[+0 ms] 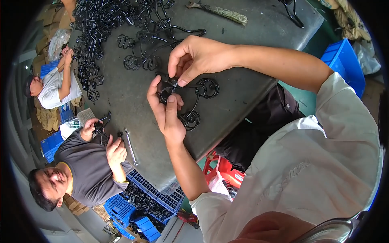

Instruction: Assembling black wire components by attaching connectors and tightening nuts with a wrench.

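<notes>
My left hand (172, 122) comes up from below, its thumb and fingers closed round a black wire part with coiled ends (208, 88). My right hand (204, 56) reaches in from the upper right. Its thumb and index finger pinch a small round black piece (173, 82) on that part, between both hands. One coil stands out right of the fingers and another hangs below, beside my left wrist. My fingers partly hide the join. Just beyond my right fingertips, several similar black coiled wire parts (144, 60) lie on the dark table (239, 65).
A large heap of black wire parts (91, 28) covers the far left table. A wrench with a wrapped handle (221, 13) lies at the top, another wrench (131, 146) at the lower left. Co-workers (91, 170) handle parts at left. Blue crates (344, 65) and a red stool (223, 170) stand around.
</notes>
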`<state>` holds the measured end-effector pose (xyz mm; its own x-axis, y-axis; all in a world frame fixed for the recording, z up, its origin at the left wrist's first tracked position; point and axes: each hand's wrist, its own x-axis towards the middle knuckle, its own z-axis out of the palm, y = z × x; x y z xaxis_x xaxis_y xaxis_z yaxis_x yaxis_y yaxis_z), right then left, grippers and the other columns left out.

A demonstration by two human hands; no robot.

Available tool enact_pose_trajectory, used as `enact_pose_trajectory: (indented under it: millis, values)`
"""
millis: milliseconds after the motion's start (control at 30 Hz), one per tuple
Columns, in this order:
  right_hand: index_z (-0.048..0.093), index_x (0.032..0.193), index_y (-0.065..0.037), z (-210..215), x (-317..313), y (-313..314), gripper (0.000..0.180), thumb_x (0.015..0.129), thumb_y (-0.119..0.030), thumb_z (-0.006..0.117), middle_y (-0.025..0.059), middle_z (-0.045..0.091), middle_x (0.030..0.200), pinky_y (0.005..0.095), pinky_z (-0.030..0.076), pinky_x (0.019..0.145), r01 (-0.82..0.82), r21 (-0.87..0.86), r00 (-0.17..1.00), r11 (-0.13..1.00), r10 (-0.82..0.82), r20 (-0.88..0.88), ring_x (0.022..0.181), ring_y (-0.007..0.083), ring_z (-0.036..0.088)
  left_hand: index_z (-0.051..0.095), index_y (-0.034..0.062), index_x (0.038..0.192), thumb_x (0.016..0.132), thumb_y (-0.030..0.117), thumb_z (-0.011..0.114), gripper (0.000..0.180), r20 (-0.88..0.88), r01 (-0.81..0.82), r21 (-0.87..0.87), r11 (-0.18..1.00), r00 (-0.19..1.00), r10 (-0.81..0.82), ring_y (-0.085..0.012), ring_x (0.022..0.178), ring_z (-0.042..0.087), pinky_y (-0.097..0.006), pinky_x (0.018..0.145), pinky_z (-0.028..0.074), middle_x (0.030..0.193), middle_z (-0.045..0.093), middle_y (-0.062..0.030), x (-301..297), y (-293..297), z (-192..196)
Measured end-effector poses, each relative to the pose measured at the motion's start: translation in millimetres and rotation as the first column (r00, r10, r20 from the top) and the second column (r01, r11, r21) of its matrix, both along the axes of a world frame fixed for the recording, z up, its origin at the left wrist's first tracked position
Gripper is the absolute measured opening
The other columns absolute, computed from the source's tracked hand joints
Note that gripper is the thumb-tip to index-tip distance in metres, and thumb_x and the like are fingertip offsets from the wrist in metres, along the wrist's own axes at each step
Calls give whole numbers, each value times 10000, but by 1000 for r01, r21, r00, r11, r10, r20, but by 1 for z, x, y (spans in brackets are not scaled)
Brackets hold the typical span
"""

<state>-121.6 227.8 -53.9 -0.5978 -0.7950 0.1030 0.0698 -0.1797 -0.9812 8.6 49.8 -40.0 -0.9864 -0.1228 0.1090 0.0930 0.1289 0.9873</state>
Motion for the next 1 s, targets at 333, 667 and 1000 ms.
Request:
enact_pose_trajectory:
  millis: [333,667,1000]
  values:
    - [739,1023,39,6,1,1,218,898,-130,799,75,721,868,279,561,669,29,106,999,994,-33,37,746,116,667,396,39,1493,994,137,552,532,-12,29,17,999,1000,-29,-105,784,499,-233,669,399,1173,513,-54,1,-1,0]
    - [746,1019,50,10,6,2,224,942,-160,740,77,725,847,273,572,719,52,57,996,997,-55,64,784,129,685,393,32,1492,997,141,550,530,-6,23,7,1000,1000,-23,-103,779,495,-232,670,397,1164,518,-51,1,0,0]
    - [737,1040,44,6,0,5,154,914,-38,705,84,725,871,291,556,657,2,101,999,995,-7,43,766,142,683,407,8,1473,998,187,565,532,-16,-2,-22,1000,1000,1,-110,764,507,-230,655,386,1142,549,-67,0,1,-1]
